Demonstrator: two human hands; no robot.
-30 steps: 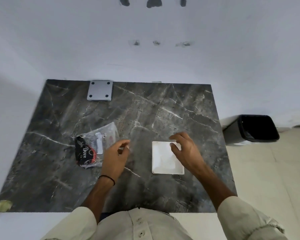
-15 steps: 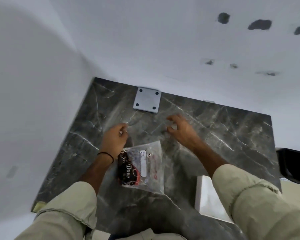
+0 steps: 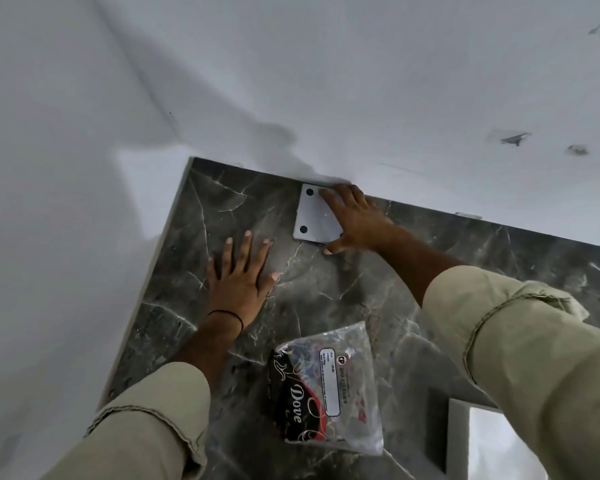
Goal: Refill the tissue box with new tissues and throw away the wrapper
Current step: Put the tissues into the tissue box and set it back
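Seemingly midway through the refill, a person leaned across a dark marble table (image 3: 447, 271) set against a white wall (image 3: 291, 81). A white tissue box (image 3: 492, 441) showed only partly at the frame's lower right corner, near the table's front edge; whether tissues were already inside could not be told. The emptied clear wrapper (image 3: 329, 389), printed with a dark label, lay flat on the marble between the two sleeved arms, apart from both hands. The left hand (image 3: 239, 282) rested open and flat on the stone, gripping nothing. The right hand (image 3: 355, 220) lay spread over a small grey square plate (image 3: 310, 216) at the wall edge, fingers across its top and thumb at its near side, apparently taking hold of it. Judging by the layout, the plate was probably the box's base, and the next move called for lifting it clear and carrying it back to the box.
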